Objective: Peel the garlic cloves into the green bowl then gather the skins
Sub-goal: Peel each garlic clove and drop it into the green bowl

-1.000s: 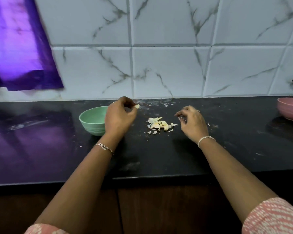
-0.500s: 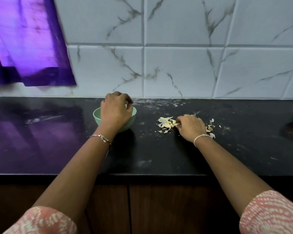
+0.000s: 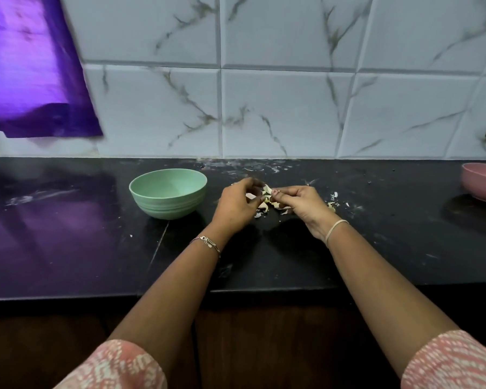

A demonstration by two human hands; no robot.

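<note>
The green bowl (image 3: 168,193) stands on the black counter, left of both hands; its inside looks bare from this angle. A small heap of pale garlic skins (image 3: 267,202) lies between my hands. My left hand (image 3: 236,206) hovers just left of the heap with curled fingers touching the skins. My right hand (image 3: 303,203) pinches a piece of skin from the heap between thumb and fingertips. A few loose skin flakes (image 3: 333,198) lie just right of my right hand.
A pink bowl (image 3: 483,185) sits at the far right of the counter. A purple cloth (image 3: 31,68) hangs on the tiled wall at the left. White flecks dot the counter (image 3: 264,254) near the wall. The counter's front edge runs below my forearms.
My left hand has left the green bowl and moved right to the skin heap. My right hand has stayed at the heap and now lifts a piece of skin.
</note>
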